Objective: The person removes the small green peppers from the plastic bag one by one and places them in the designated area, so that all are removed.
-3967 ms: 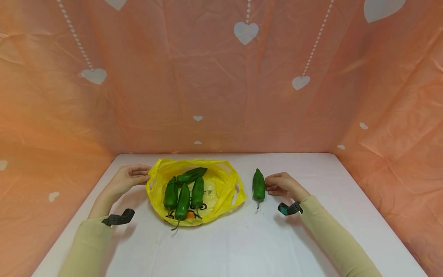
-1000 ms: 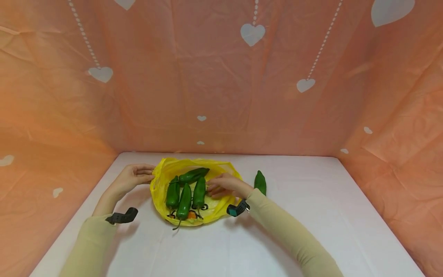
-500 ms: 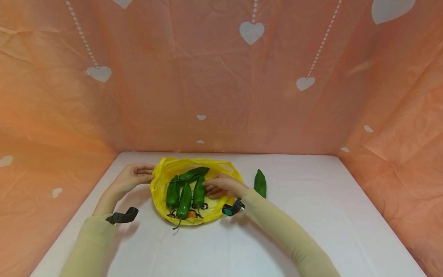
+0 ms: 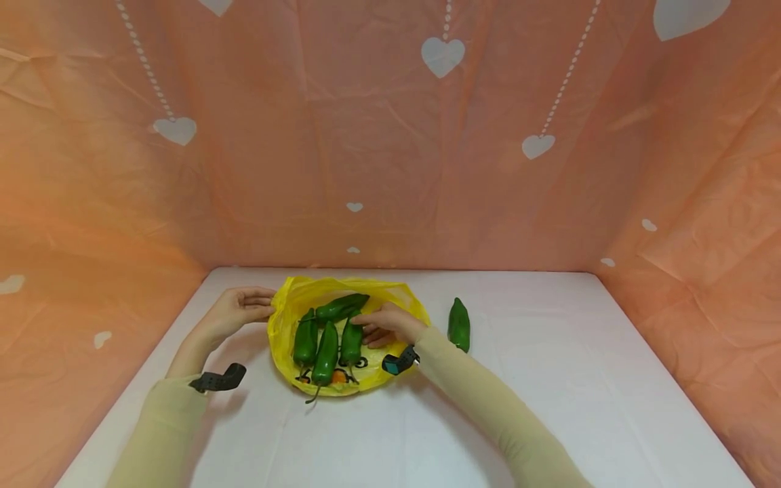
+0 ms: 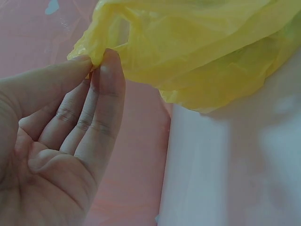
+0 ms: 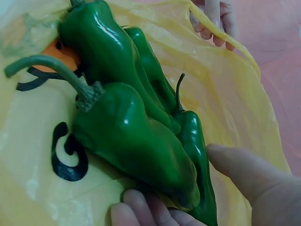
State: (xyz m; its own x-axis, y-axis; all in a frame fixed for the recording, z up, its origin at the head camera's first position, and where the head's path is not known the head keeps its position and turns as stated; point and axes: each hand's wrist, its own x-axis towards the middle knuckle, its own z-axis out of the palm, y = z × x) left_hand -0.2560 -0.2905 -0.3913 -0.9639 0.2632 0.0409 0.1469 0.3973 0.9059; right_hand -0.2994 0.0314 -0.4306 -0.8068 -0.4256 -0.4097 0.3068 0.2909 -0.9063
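My left hand point(image 4: 234, 313) pinches the left edge of a yellow plastic bag point(image 4: 396, 293) between thumb and fingertips; the left wrist view shows the gathered film. Several green peppers lie inside the wide mouth of the bag. Within it, my right hand point(image 4: 389, 324) is at the rightmost green pepper point(image 4: 351, 344). In the right wrist view, its fingers point(image 6: 141, 207) reach under that pepper near the tip, while the thumb point(image 6: 244, 172) stands apart from it, beside the pepper behind point(image 6: 193, 136). Another green pepper point(image 4: 459, 325) lies on the table right of the bag.
A white cloth covers the table point(image 4: 342, 447). Orange fabric point(image 4: 390, 163) with white hearts hangs along the back and both sides. Black cameras point(image 4: 219, 378) sit on the wrists.
My right hand has left the lone pepper on the table and moved left into the bag, then further toward the rightmost pepper there. My left hand keeps its hold on the bag.
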